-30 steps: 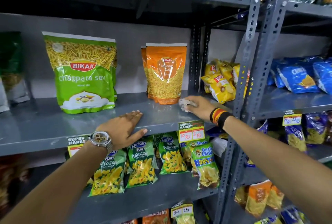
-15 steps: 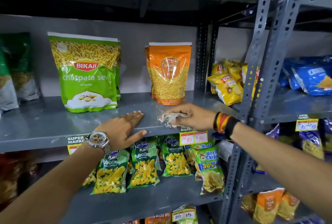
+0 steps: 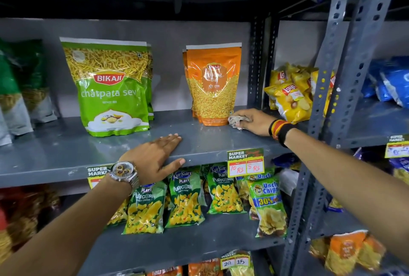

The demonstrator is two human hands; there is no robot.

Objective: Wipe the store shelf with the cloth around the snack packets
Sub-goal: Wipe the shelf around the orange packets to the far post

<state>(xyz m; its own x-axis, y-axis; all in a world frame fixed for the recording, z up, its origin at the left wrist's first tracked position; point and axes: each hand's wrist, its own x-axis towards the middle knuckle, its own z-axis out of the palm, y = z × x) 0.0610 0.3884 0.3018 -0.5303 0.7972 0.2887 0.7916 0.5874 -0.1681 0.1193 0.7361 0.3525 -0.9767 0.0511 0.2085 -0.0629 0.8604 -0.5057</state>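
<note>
**Cloth at the orange pouch's corner**

Right hand [image 3: 254, 121] gripped a crumpled pale rag [image 3: 236, 120], bunched, touching the orange stand-up pouch [image 3: 212, 85] at the right of the grey metal shelf [image 3: 66, 154]. Rag looked soft, light; best held wadded. Left hand [image 3: 155, 156] lay flat, fingers spread, at the near edge.

Your left hand [image 3: 155, 156] flat and palm down, fingers together, thumb hooked over an edge, watch on that wrist, your right hand [image 3: 252, 120] reaching further forward, fingers curled closed, banded wrist, both forearms extended.
</note>
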